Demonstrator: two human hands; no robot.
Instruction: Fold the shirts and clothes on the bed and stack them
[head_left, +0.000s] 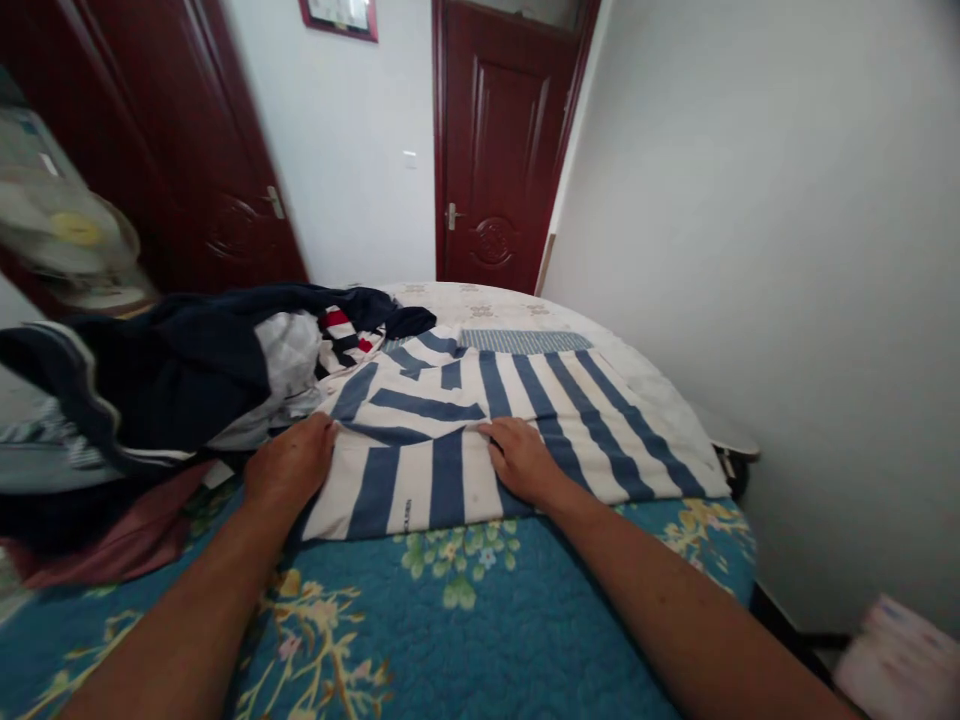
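A white and blue striped shirt [570, 430] lies spread over the bed or table top, its body stretching to the right and small dark lettering near its front edge. At its left edge, my left hand [291, 462] is closed, the fingers gripping the fabric. My right hand [523, 458] pinches the cloth near the middle, where a fold runs between both hands. The fingertips of both hands are partly hidden. Just left of the shirt is a heap of clothes [187, 380], mostly navy, with white, grey, pink and red-striped pieces in it.
A teal floral quilted cover [450, 640] lies under the near side, and a pale patterned cloth [480, 300] covers the far side. A white wall [787, 250] runs along the right. Behind stand dark red doors [510, 140]; a fan [75, 225] is at far left.
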